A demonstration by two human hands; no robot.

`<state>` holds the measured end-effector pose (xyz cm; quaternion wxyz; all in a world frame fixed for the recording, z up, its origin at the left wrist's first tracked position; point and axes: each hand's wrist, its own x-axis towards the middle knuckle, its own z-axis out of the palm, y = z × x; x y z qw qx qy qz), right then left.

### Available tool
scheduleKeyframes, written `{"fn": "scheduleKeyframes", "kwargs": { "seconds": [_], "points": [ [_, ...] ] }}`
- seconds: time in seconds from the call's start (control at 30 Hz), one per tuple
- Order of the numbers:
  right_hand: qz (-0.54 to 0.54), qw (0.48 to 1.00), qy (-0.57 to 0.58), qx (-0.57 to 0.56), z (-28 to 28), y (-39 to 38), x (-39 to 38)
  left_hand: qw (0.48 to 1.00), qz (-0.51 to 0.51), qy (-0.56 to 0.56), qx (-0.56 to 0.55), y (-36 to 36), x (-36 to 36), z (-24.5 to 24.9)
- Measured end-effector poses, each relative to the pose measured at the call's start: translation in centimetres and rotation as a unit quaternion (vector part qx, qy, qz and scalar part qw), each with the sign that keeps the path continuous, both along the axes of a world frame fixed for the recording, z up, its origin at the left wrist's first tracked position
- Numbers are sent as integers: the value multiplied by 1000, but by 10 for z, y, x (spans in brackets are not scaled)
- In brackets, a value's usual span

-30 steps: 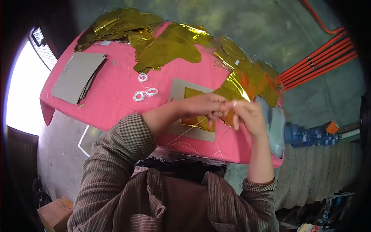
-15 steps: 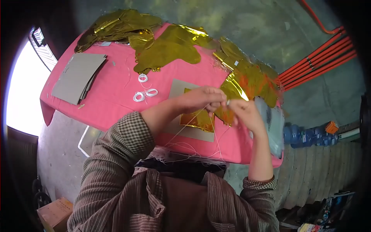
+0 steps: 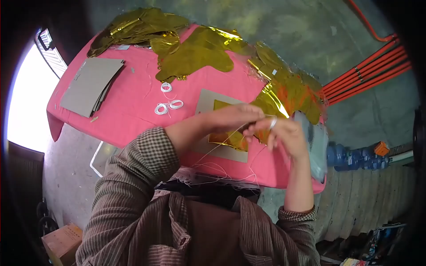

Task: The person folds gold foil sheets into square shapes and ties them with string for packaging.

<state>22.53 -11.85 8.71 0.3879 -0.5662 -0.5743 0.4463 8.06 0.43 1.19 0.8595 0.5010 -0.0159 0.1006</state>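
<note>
"What are you wearing?"
"At eight o'clock, my left sleeve [image 3: 122, 190], brown with thin pale stripes, its cuff [image 3: 154, 148] turned back to dark-and-light checks; at five, my right sleeve [image 3: 296, 239] matches."
"And in front?"
"At six, my striped shirt [image 3: 250, 228] lies open over a plain brown top [image 3: 213, 228]."

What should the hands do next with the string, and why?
Probably wrap the string round a finger of the right hand: a white band sits there, while string runs up to the left hand and some lies slack below.
</note>
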Motion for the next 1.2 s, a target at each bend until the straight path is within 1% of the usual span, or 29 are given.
{"fn": "scheduleKeyframes", "kwargs": {
  "seconds": [0.03, 0.07, 0.1, 0.17, 0.2, 0.23, 0.3, 0.33, 0.37, 0.4, 0.43, 0.47, 0.53, 0.57, 0.6, 0.67, 0.7, 0.73, 0.8, 0.83, 0.87, 0.93, 0.97, 1.0, 1.03, 1.07, 1.13, 1.17, 1.2],
  "points": [
    [-72, 997, 3, 25, 5, 6, -4, 997, -37, 27, 70, -5, -1, 4],
    [-138, 984, -45, 106, -2, 16, -3, 994, -40, 72, 68, -10, -5, 10],
    [-140, 983, -46, 107, -8, 14, 2, 994, -42, 72, 69, -6, -6, 8],
    [-44, 986, -146, -70, -15, 11, 11, 999, 0, 36, 18, 9, -4, 4],
    [11, 991, -88, -97, -10, 8, 6, 999, 24, 26, 33, 10, -4, 2],
    [14, 991, -87, -99, -7, 8, 3, 999, 27, 27, 31, 7, -3, 0],
    [-37, 999, 29, 4, -4, 7, -2, 997, -1, 57, 54, -2, 2, -2],
    [-122, 987, 91, 52, -12, 13, -5, 998, -31, 46, 42, -4, -1, -1],
    [-123, 987, 91, 53, -18, 16, -1, 998, -33, 46, 43, -3, -2, 0],
    [-141, 987, -57, 61, -23, 19, 4, 998, -12, 44, 50, -2, -3, 2],
    [-155, 964, -204, 67, -26, 20, 7, 998, 9, 42, 56, 0, -3, 4],
    [-154, 964, -205, 67, -28, 18, 12, 998, 10, 41, 55, 2, -4, 7],
    [33, 987, -116, -108, -24, 11, 10, 998, 26, 22, 49, 7, -6, 11],
    [62, 993, -53, -88, -20, 4, 5, 998, 28, 22, 48, 6, -5, 8],
    [63, 993, -52, -89, -15, 4, -1, 995, 52, 41, 73, 5, -3, 6],
    [-67, 994, 85, 31, -10, 6, -7, 991, 74, 60, 99, 1, -1, 2],
    [-112, 991, 59, 52, -14, 12, -5, 993, 35, 52, 97, -3, -2, 3],
    [-113, 990, 59, 53, -22, 14, 0, 995, -3, 42, 95, -5, -3, 4],
    [-96, 984, -148, 22, -32, 17, 9, 996, 20, 31, 83, 3, -5, 6],
    [-37, 986, -148, -62, -24, 12, 10, 996, 46, 21, 68, 6, -6, 6],
    [-35, 986, -148, -63, -21, 7, 9, 996, 49, 22, 66, 6, -5, 6],
    [31, 996, 82, 0, -19, -1, 8, 992, 79, 45, 93, 2, -3, 6],
    [-24, 996, 74, 32, -18, 1, 6, 992, 77, 46, 92, -1, -4, 5],
    [-79, 993, 65, 65, -17, 5, 2, 994, 37, 48, 96, -6, -5, 7],
    [-131, 986, 15, 107, -14, 12, -5, 994, -4, 49, 101, -8, -5, 8],
    [-132, 985, 14, 108, -16, 11, -2, 994, -5, 48, 102, -6, -5, 8],
    [-63, 987, -146, -24, -22, 9, 7, 999, 30, -12, 34, 5, -6, 8],
    [15, 993, -89, -71, -21, 6, 9, 999, 32, -12, 33, 6, -5, 6],
    [17, 993, -88, -73, -18, 3, 4, 998, 58, -23, 30, 6, -3, 5]
  ]
}}
